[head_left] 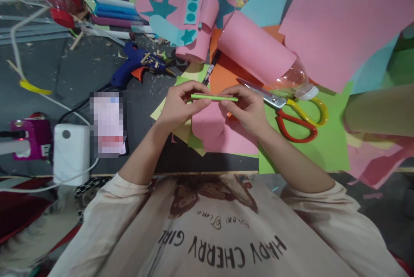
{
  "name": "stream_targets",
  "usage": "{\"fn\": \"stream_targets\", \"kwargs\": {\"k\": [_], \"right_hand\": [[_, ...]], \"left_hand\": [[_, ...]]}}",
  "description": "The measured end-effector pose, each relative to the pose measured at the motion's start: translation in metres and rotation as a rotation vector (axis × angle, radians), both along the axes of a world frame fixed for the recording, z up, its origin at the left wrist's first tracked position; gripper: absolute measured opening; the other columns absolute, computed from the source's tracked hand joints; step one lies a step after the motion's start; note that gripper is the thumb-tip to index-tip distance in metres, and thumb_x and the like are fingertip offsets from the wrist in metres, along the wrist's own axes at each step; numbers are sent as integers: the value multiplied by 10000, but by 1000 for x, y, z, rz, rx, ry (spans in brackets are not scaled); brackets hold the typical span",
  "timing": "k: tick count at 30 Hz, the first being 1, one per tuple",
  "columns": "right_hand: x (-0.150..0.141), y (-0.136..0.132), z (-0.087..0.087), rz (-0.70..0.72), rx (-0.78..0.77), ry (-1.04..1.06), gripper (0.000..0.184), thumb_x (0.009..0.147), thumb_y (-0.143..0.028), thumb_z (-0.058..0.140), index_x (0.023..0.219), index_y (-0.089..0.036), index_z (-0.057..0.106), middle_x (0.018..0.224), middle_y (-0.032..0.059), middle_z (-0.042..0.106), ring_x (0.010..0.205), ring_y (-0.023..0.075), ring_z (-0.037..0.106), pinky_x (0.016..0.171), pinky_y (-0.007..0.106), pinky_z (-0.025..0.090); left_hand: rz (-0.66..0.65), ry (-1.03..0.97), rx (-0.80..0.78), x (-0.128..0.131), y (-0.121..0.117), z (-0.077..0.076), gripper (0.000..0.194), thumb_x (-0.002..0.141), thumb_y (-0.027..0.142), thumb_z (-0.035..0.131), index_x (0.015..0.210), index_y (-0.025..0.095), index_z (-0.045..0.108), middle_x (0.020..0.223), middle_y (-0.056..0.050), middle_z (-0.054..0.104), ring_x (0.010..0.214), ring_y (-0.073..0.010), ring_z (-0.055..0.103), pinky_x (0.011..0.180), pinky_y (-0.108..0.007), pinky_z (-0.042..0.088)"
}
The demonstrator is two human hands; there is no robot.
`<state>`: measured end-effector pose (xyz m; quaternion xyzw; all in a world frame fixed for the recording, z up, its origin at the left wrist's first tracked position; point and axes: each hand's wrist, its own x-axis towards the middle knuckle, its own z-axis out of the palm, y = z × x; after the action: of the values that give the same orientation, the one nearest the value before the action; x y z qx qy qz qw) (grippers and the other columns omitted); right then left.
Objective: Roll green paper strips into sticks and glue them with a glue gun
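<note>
Between my two hands runs a thin bright green strip (pixel 214 97), seen nearly edge-on, so I cannot tell whether it is flat or rolled paper. My left hand (pixel 184 101) pinches its left part, thumb in front and fingers behind. Near its other end, my right hand (pixel 246 107) grips it the same way. Below the strip lie pieces of pink paper (pixel 210 126). Scissors (pixel 278 104) with one yellow and one red handle lie just beyond my right hand. A black pen (pixel 211 69) rests behind the strip.
A blue hot glue gun (pixel 136 65) lies at left, near a phone (pixel 106 124) and a white charger (pixel 71 152). Behind my hands lies a plastic bottle wrapped in pink paper (pixel 258 46). Large pink (pixel 343 23) and green sheets (pixel 333 152) cover the right side.
</note>
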<state>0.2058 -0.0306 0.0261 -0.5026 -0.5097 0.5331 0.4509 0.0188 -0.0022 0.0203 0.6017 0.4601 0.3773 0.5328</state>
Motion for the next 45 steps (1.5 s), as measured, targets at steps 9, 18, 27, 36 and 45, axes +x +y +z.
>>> {"fn": "stream_targets", "kwargs": {"k": [9,18,27,36,45], "right_hand": [[-1,-1,1,-30,25,27,307,729,-521,772,726,-228,684,715,-15,647,598,108,547,575,274,445],[-1,-2,-5,-18,59,-2,351,764,-560,735,749,-216,674,728,-6,648,604,104,542,554,261,450],[0,0,-13,49,173,-51,237,801,-449,737,838,-222,679,828,0,687,751,128,648,686,276,539],[0,-1,-10,6,196,-103,272,817,-491,712,787,-222,684,750,-5,676,672,124,615,615,272,504],[2,1,-13,-13,194,-95,299,816,-513,707,794,-216,674,733,-12,642,625,109,562,583,265,469]], "left_hand": [[-24,-31,54,0,1,-4,380,698,523,789,840,190,672,835,-28,683,779,-138,648,676,-256,516],[-94,-251,89,0,-1,-15,622,751,363,804,1271,280,472,885,23,720,844,-120,699,731,-229,541],[-69,-171,213,1,-1,-23,584,780,378,782,1271,265,488,880,23,721,822,-106,696,713,-206,531],[-103,-192,170,0,-1,-20,615,746,382,813,1266,277,501,893,17,711,852,-130,704,720,-229,558],[-40,-188,242,-1,1,-21,560,780,379,785,1252,279,501,854,30,681,817,-106,673,735,-229,544]]}}
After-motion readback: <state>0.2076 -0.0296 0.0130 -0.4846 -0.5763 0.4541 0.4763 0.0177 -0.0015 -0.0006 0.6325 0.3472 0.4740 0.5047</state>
